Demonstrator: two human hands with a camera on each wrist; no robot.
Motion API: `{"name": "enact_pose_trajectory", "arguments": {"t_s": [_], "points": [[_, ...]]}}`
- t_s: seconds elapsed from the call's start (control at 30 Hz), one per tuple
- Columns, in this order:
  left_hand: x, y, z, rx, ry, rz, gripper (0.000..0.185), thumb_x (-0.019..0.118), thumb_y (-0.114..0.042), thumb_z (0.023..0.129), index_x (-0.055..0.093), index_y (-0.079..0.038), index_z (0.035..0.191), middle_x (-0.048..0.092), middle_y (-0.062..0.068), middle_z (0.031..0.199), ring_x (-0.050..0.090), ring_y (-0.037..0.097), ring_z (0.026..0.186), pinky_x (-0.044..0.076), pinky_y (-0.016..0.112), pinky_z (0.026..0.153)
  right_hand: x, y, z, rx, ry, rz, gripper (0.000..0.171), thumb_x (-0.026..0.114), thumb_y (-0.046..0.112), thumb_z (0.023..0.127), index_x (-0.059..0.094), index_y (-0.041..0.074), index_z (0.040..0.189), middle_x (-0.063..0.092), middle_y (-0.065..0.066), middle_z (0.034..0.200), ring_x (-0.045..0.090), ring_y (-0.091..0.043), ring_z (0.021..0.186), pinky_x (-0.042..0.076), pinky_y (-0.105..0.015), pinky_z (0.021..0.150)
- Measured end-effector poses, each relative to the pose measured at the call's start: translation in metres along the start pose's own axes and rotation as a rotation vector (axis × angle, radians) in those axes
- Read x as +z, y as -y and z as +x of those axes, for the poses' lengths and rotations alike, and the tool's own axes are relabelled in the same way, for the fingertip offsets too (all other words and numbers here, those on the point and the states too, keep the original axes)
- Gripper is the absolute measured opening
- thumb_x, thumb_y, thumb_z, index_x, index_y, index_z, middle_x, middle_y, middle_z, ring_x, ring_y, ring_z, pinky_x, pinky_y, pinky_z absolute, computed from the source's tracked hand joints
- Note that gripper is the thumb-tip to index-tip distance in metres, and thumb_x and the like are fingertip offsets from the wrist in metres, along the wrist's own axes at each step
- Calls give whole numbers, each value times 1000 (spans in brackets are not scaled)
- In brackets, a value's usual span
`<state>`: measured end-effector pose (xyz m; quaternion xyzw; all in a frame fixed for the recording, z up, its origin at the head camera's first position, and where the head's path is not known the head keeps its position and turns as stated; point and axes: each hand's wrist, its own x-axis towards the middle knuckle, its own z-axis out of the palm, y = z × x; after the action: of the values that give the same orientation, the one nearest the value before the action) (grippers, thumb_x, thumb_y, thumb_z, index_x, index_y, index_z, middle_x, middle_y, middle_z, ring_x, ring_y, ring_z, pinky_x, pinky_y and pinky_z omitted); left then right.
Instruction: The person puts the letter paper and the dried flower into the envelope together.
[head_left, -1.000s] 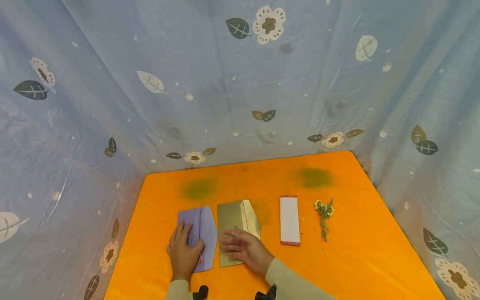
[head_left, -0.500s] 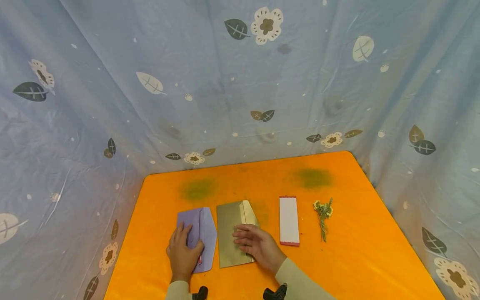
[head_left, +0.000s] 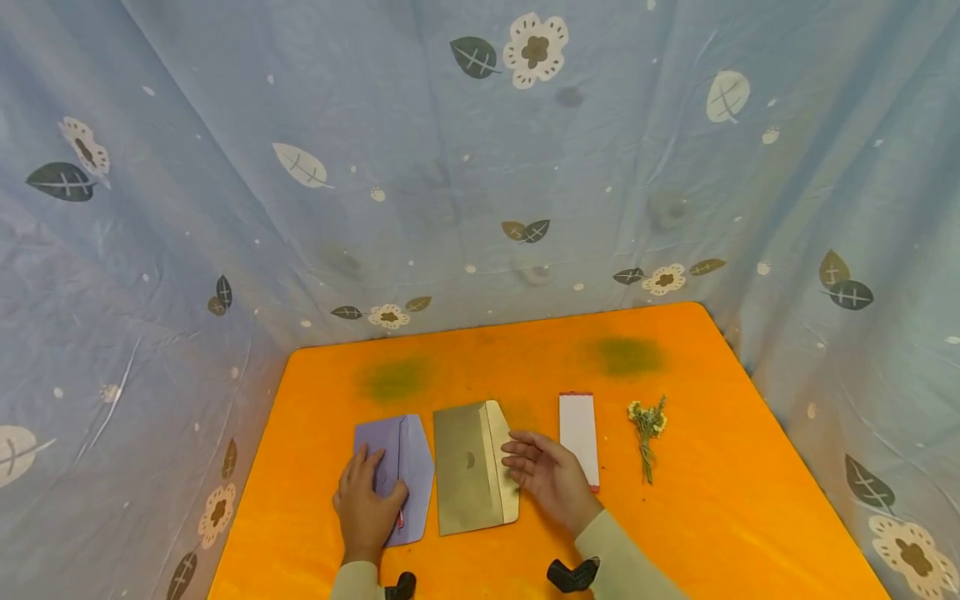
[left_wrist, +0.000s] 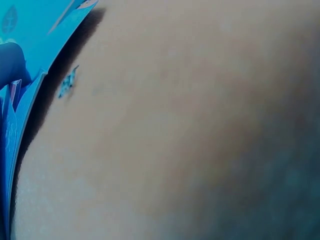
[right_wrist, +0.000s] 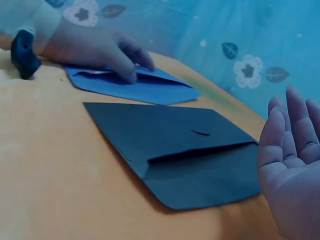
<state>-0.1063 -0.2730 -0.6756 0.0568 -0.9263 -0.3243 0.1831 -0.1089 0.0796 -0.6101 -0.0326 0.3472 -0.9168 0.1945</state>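
My left hand (head_left: pixel 367 508) rests on a purple envelope (head_left: pixel 418 467), its fingers spread over the body and its thumb at the opening by the unfolded flap. A bit of red and white shows in that opening beside the thumb. In the left wrist view, the thumb (left_wrist: pixel 10 62) lies against the envelope's edge. To the right, a gold envelope (head_left: pixel 461 487) lies with its pointed flap unfolded and its pocket slightly gaping in the right wrist view. My right hand (head_left: pixel 555 483), holding nothing, hovers at the flap's right edge with relaxed fingers, palm turned toward the envelope.
A white strip-shaped card or box (head_left: pixel 577 425) with red ends lies beyond my right hand, partly covered by it. Farther right lies a small bunch of yellow flowers (head_left: pixel 647 433). An orange cloth (head_left: pixel 480 358) covers the table, with a patterned blue curtain (head_left: pixel 420 167) around it.
My right hand has moved right, from over the gold envelope to its flap edge, uncovering the envelope's middle and overlapping the white strip. My left hand stays in place on the purple envelope.
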Motion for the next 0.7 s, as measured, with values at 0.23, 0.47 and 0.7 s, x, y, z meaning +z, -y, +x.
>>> {"name": "enact_pose_trajectory", "arguments": {"t_s": [0.23, 0.47, 0.7], "points": [[1, 2, 1, -5, 1, 6, 63, 85, -22, 81, 71, -9, 141, 48, 17, 165, 38, 44, 150, 25, 71, 106, -9, 13, -7, -49, -21, 24, 44, 36, 27, 120, 68, 3, 140, 70, -10, 125, 66, -28, 114, 52, -40, 103], [0, 0, 1, 3, 1, 8, 63, 84, -22, 81, 71, -9, 141, 49, 17, 165, 39, 45, 149, 26, 71, 106, -18, 21, -12, -86, -48, 2, 45, 34, 26, 121, 68, 2, 140, 69, -11, 126, 65, -28, 115, 48, -46, 111], [0, 0, 0, 8, -11, 8, 63, 84, -22, 80, 71, -8, 140, 49, 18, 164, 40, 46, 149, 26, 72, 106, -26, 30, -15, -142, -91, -29, 43, 37, 26, 121, 69, 2, 137, 70, -8, 121, 67, -26, 112, 48, -45, 111]]}}
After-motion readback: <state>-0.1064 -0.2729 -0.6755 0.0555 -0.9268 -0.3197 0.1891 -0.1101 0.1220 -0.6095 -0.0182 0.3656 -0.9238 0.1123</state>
